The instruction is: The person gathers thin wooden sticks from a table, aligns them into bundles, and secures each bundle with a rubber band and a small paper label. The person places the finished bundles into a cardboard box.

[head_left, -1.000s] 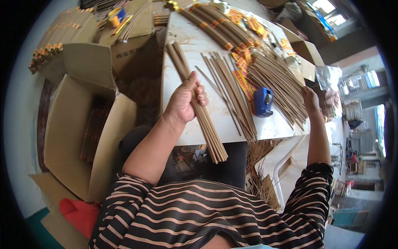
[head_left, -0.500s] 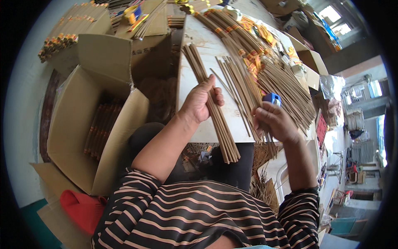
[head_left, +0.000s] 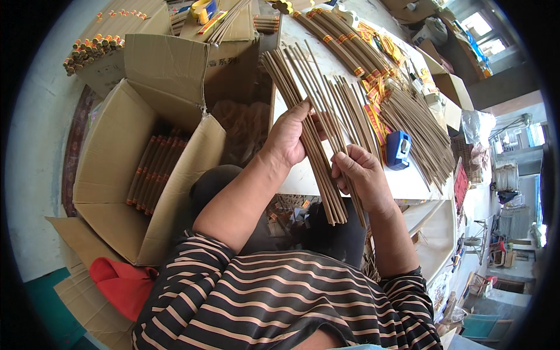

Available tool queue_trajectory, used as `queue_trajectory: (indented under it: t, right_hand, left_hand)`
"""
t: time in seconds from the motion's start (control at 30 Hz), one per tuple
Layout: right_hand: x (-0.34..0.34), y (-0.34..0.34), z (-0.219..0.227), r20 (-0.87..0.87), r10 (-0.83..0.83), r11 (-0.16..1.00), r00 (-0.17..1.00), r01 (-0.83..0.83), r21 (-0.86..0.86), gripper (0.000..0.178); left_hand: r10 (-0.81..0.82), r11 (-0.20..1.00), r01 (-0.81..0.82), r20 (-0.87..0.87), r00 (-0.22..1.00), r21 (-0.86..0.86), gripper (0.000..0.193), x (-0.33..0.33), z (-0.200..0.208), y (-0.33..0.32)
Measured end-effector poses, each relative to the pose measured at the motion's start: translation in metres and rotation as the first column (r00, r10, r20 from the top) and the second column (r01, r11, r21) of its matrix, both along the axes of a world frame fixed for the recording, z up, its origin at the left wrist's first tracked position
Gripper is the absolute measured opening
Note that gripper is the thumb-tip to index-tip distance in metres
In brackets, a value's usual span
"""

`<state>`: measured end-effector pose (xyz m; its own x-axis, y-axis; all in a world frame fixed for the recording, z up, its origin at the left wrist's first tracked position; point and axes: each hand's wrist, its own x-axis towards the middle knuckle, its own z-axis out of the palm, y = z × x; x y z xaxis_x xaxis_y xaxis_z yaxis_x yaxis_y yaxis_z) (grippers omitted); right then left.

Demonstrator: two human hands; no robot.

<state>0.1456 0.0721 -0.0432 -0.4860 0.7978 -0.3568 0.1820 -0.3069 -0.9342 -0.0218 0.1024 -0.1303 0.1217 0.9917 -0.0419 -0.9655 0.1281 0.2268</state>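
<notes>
My left hand (head_left: 294, 135) is closed round a bundle of thin brown incense sticks (head_left: 319, 172), tilted over the near edge of the white table (head_left: 291, 185). Just to its right, my right hand (head_left: 360, 173) pinches a few loose incense sticks (head_left: 319, 96), slanting alongside the bundle. Their upper ends fan slightly apart from it. More loose sticks (head_left: 353, 108) lie on the table beyond my right hand, and a broad pile of incense sticks (head_left: 420, 134) spreads farther right. Between them stands a blue tape dispenser (head_left: 398, 150).
Banded stick bundles (head_left: 341, 44) and red-yellow paper labels (head_left: 376, 119) lie toward the table's back. An open cardboard box (head_left: 105, 175) at left holds several packed bundles (head_left: 156, 169). More bundles (head_left: 96, 46) are stacked at far left. A red cloth (head_left: 119, 286) lies near the box.
My right hand has moved left from the loose sticks on the table, bringing a few of them up beside the bundle in my left hand. The view has shifted slightly.
</notes>
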Motion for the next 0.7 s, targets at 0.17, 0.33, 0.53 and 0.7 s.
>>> queue_trajectory:
  t: [0.17,0.33,0.53,0.7]
  right_hand:
    - [0.0,0.001,-0.006,0.016,-0.056,0.998,0.998,0.056,0.031,0.017]
    - [-0.002,0.002,-0.009,0.0,-0.09,0.994,0.996,0.09,0.057,0.016]
    - [-0.01,0.005,-0.009,0.114,-0.061,0.978,0.992,0.037,0.203,0.019]
    - [-0.014,0.003,-0.008,0.275,-0.049,0.928,0.96,-0.057,0.368,0.026]
  left_hand:
    - [0.046,0.994,-0.051,-0.063,0.997,-0.092,0.021,-0.002,0.008,-0.003]
    - [0.047,0.995,-0.055,-0.09,0.995,-0.089,0.02,0.0,0.009,-0.002]
    - [0.015,0.998,-0.018,-0.061,0.998,-0.054,0.035,0.002,0.01,-0.002]
    - [0.08,0.997,-0.077,-0.153,0.985,0.026,0.032,0.004,0.016,-0.004]
